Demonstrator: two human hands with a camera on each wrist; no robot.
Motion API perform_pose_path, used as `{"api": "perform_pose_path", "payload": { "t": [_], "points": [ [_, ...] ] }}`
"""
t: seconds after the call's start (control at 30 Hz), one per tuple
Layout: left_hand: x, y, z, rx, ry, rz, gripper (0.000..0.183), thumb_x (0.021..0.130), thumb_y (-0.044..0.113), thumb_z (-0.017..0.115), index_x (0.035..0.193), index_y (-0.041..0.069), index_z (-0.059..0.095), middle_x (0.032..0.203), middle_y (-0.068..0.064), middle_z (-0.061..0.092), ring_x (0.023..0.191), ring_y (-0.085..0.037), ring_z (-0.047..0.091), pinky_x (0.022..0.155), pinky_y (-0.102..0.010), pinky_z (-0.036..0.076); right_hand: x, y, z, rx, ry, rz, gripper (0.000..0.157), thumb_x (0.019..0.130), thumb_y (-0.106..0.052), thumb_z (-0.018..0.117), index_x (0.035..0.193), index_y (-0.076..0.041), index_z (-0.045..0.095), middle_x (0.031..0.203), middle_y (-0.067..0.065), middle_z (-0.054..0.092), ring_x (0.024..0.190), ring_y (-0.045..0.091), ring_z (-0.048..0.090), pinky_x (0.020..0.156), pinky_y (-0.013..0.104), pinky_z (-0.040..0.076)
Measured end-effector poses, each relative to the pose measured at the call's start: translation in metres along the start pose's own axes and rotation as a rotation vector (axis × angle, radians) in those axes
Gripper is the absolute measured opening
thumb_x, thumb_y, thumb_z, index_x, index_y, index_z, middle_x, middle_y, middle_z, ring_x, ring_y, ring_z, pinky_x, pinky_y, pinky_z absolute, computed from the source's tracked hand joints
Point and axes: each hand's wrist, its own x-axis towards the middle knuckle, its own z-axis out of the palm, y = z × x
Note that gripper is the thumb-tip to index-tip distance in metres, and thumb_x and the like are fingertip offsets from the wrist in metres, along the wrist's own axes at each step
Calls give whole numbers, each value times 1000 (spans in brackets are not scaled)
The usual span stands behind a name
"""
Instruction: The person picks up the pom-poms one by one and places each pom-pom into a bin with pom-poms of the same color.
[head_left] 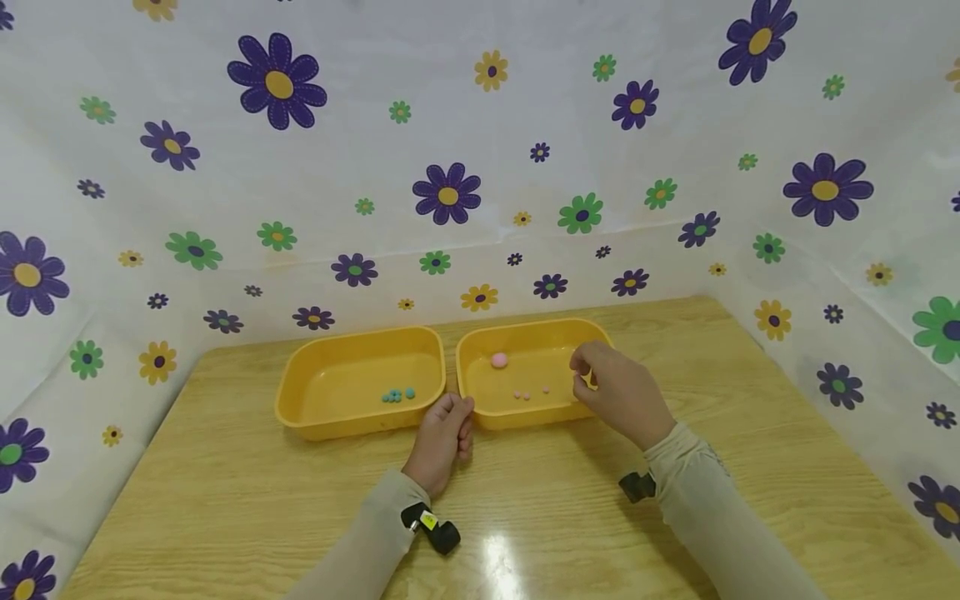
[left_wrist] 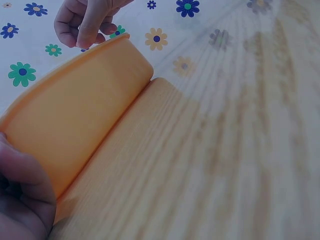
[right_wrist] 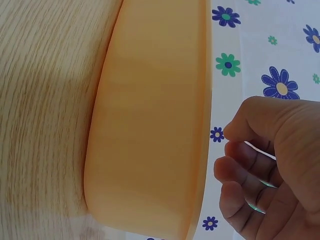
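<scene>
At the near left corner of the right yellow tray (head_left: 540, 414), my left hand (head_left: 441, 442) holds the rim with its fingers curled; the left wrist view shows this hand (left_wrist: 22, 192) against the tray wall. Above the tray's right side is my right hand (head_left: 626, 392), thumb and fingers bent toward each other. No thing shows between these fingertips (right_wrist: 227, 165) in the right wrist view, though their far side is hidden. One larger pink ball (head_left: 499, 360) and a few tiny pink balls (head_left: 526, 396) lie inside the right tray.
Beside it on the left stands another yellow tray (head_left: 337, 429) with several small teal balls (head_left: 395, 396) in its near right part. Both trays stand on a wooden table (head_left: 525, 508). A white flowered cloth (head_left: 337, 150) hangs behind and at both sides.
</scene>
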Motion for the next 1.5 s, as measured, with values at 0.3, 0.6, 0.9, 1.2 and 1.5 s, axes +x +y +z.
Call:
{"api": "perform_pose_path", "payload": {
  "t": [0.3, 0.6, 0.9, 1.2, 1.5],
  "points": [
    [1, -1, -1, -13, 2, 4, 37, 108, 33, 56, 84, 10, 42, 69, 0, 40, 54, -12, 38, 49, -23, 35, 1, -1, -1, -10, 1, -7, 12, 90, -5, 72, 95, -9, 62, 87, 6, 65, 72, 15, 58, 60, 29, 51],
    [0, 0, 0, 1, -2, 1, 36, 109, 32, 54, 84, 10, 42, 68, 0, 40, 54, -12, 39, 49, -22, 36, 0, -2, 0, -22, 3, -10, 12, 89, -5, 73, 94, -9, 63, 86, 3, 63, 70, 13, 57, 58, 27, 51],
    [0, 0, 1, -4, 0, -1, 35, 109, 30, 54, 83, 10, 43, 68, 0, 40, 54, -12, 39, 49, -23, 36, -1, -2, 0, -30, -19, 7, 11, 89, -7, 73, 93, -10, 63, 84, 2, 63, 70, 13, 56, 58, 27, 50],
    [0, -4, 0, -11, 5, -5, 36, 109, 32, 55, 84, 9, 43, 68, 0, 40, 54, -12, 39, 48, -23, 36, -2, -2, 3, -39, -25, 6, 10, 89, -9, 73, 92, -11, 63, 83, 0, 61, 68, 11, 54, 57, 25, 47],
    [1, -3, -1, -20, 3, -1, 36, 108, 32, 57, 83, 9, 43, 68, 0, 41, 53, -11, 39, 47, -22, 36, -1, -1, 6, -40, -21, 10, 10, 89, -9, 72, 92, -11, 63, 84, 1, 62, 70, 12, 55, 59, 26, 49]
  ]
}}
